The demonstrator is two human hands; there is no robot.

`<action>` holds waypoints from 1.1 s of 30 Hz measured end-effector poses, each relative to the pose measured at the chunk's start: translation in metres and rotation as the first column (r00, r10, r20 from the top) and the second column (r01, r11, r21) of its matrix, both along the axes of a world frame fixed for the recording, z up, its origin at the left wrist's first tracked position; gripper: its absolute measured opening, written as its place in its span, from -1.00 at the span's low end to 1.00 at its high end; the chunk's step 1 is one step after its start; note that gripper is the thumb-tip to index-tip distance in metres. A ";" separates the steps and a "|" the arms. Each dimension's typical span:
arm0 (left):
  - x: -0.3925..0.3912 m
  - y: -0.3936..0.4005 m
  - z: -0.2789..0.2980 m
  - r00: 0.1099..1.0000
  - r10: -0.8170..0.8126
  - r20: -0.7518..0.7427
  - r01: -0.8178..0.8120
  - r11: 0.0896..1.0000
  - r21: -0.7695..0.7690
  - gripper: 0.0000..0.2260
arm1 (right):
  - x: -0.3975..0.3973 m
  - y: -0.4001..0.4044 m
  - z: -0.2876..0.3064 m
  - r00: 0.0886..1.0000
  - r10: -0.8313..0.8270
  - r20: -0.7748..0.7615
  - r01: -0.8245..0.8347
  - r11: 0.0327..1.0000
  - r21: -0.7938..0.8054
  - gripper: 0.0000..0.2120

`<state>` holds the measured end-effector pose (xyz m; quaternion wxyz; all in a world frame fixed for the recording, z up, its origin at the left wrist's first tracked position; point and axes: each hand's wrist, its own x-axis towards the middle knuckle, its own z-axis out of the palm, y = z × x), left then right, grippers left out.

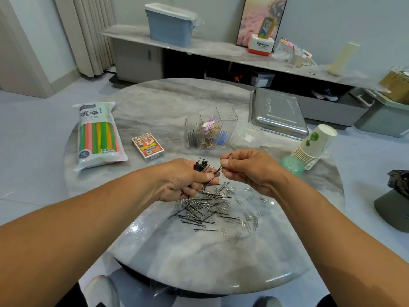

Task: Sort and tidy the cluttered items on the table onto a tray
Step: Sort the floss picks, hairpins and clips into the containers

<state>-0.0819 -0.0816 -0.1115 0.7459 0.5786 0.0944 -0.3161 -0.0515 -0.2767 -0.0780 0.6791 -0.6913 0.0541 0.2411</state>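
A round marble table [168, 100] carries a straw pack [98, 135], card box [147, 146], clear organizer [210, 129], metal tray [277, 113], and stacked paper cups [312, 147].

Left arm: bare from the frame edge to the wrist — no sleeve, watch or band.
Right arm: likewise bare and unadorned.
Left hand [184, 180]: ungloved, no rings, short nails.
Right hand [250, 169]: ungloved, ringless — thumbnail trimmed short.
Clothing: dark fabric shows at the bottom edge; too little visible to identify.
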 end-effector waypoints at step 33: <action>0.000 -0.006 -0.002 0.989 0.136 0.058 -0.142 0.985 0.099 -0.91 | 0.003 -0.010 0.007 0.976 0.051 -0.210 -0.076 0.991 -0.110 -0.99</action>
